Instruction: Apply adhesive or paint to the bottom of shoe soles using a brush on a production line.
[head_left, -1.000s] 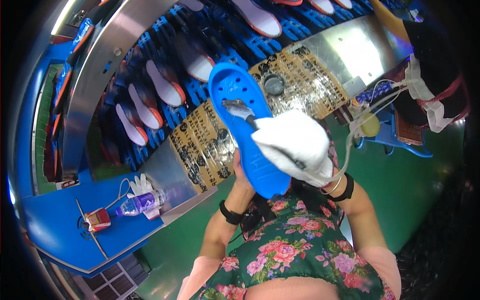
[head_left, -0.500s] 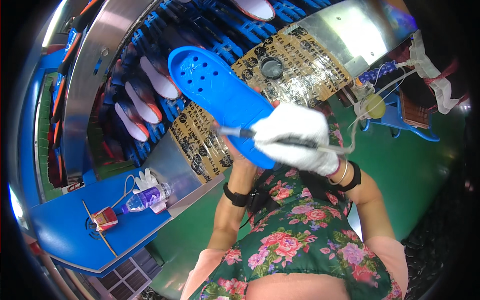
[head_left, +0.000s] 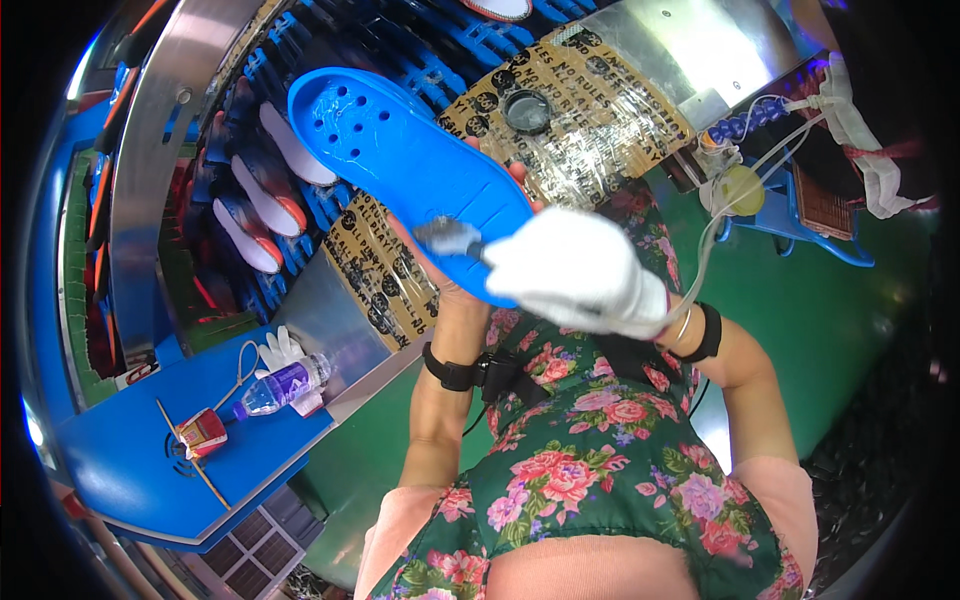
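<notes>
My bare left hand (head_left: 456, 297) holds up a blue shoe sole (head_left: 425, 165) from beneath, its fingertips showing past the far edge. Small round holes dot the toe end, and wet-looking shiny patches lie there. In a white glove, my right hand (head_left: 575, 270) is closed on a brush. The brush head (head_left: 448, 238), smeared by motion, is over the heel half of the sole; contact is hard to judge. Most of the brush handle is hidden by the glove. A thin clear tube (head_left: 707, 240) runs from near the right hand to the upper right.
Behind the sole is a ledge covered with taped brown cardboard (head_left: 590, 110), bearing a round black ring (head_left: 527, 111). Shoe uppers (head_left: 265, 195) stand in blue racks at left. A blue table (head_left: 130, 450) carries a bottle (head_left: 285, 388), a white glove and a red container (head_left: 203, 433).
The sole has shifted a little left and up in view. My right hand has moved with the brush, whose head now lies over the sole's heel half instead of by its left edge.
</notes>
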